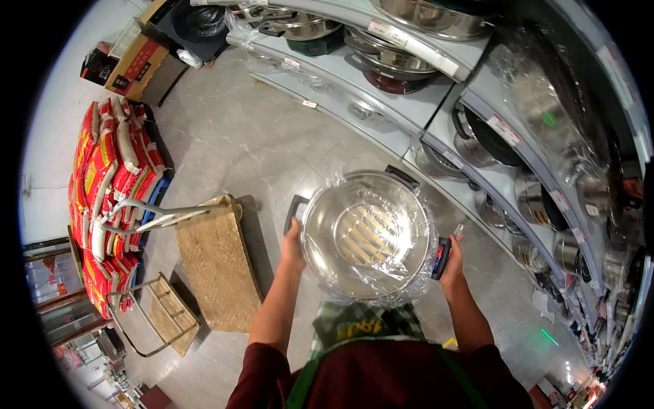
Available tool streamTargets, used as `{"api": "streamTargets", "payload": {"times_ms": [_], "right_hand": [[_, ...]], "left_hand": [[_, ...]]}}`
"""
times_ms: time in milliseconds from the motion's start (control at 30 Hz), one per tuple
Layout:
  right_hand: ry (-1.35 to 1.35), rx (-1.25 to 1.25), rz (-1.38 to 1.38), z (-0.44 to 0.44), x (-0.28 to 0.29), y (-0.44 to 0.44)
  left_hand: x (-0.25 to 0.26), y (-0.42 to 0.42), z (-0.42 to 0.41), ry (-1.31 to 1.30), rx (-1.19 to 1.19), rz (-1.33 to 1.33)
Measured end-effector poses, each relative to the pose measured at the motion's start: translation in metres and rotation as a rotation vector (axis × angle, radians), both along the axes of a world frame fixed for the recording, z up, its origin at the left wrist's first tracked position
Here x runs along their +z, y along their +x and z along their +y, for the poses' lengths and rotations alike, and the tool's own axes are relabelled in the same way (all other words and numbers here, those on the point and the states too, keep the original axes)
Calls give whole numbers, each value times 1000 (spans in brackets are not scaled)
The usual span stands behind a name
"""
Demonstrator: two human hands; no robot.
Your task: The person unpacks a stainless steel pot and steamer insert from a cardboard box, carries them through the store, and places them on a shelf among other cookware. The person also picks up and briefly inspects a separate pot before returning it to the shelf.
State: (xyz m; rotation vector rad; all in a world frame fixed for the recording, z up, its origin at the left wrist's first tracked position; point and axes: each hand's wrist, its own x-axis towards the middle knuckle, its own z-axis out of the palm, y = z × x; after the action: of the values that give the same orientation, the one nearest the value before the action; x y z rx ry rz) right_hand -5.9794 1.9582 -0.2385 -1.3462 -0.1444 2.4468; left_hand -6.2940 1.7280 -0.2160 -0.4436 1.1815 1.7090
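A wide stainless steel pot (322,250) with a clear lid is held level in front of my body, wrapped in crinkled clear plastic film. Through the lid a slatted pattern shows inside the pot. My left hand (293,248) grips the black side handle on the left. Around the black handle on the right, my right hand (452,263) is closed, and a small object with red on it (459,232) sticks up beside its fingers. Another black handle (402,177) projects at the far side. A green checked apron (368,322) shows below the pot.
Shelves (388,107) of pots curve along the right and far side. At left stand two flatbed trolleys, a larger one (217,271) and a smaller one (171,317), by stacked red sacks (110,168). Cardboard boxes (135,66) sit at the far left. Tiled floor (255,128) lies between.
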Motion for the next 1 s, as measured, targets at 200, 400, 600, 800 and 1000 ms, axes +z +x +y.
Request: {"api": "streamTargets", "payload": {"times_ms": [200,400,600,800,1000], "right_hand": [[-178,90,-173,-2,-128,-31],[-146,-57,-198,-19,-243,-70],[-130,-10,-272,-29,-323,-103],[-209,51,-168,-32,-404,-91],[-172,66,-239,-29,-402,-102]], "left_hand": [[-121,-25,-14,-33,15,-68],[-248,-65,-13,-26,-40,-73],[-336,-102,-16,-95,-70,-123],[-386,-109,-30,-112,-42,-158],[-413,-106,-41,-157,-35,-176]]}}
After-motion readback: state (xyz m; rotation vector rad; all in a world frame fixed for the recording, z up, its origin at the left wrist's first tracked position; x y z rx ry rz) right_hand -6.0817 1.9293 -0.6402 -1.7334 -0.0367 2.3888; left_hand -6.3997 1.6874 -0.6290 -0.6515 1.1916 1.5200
